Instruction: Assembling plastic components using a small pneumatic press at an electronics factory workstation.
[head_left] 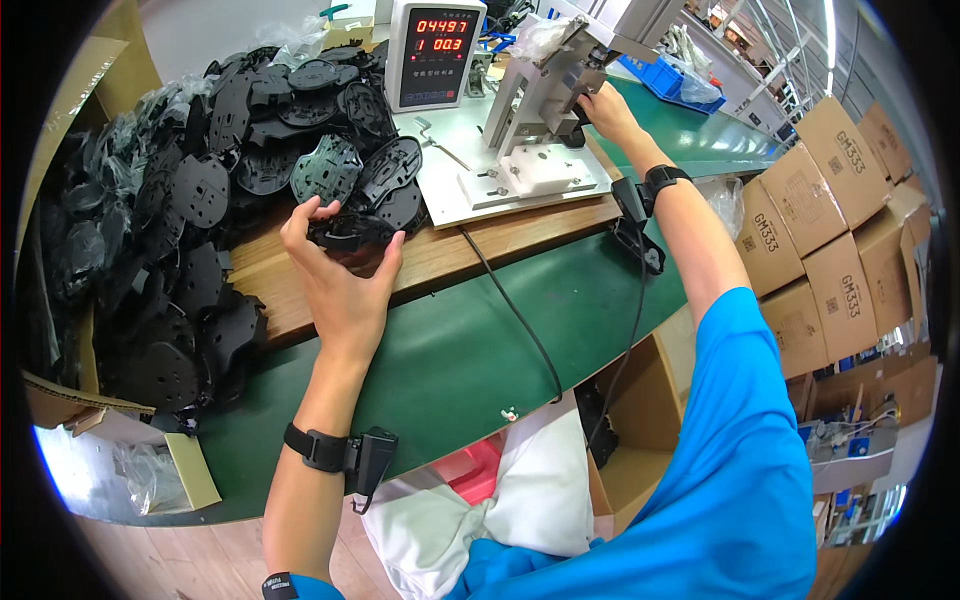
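So the left hand (345, 285) is spread wide, thumb and fingers either side of a black, curved plastic shell (350, 232) at the near edge of the heap of loose black moulded shells (265, 130); can't tell if it's really gripping it. I'd pinch that one by its outer rim and lift it straight up, since its neighbours look likely to snag and slide. The right hand (608, 112) has its fingers curled in at the far side of the silver metal press fixture (530, 95), and what they hold there is hidden. With that thing I'd want fingertips well out from under the moving bits, and any shell sitting flat on the white plastic block (545, 168). Also, mind the thin black cable (510, 310) drooping across the green table (450, 350), easy to catch with a wrist.
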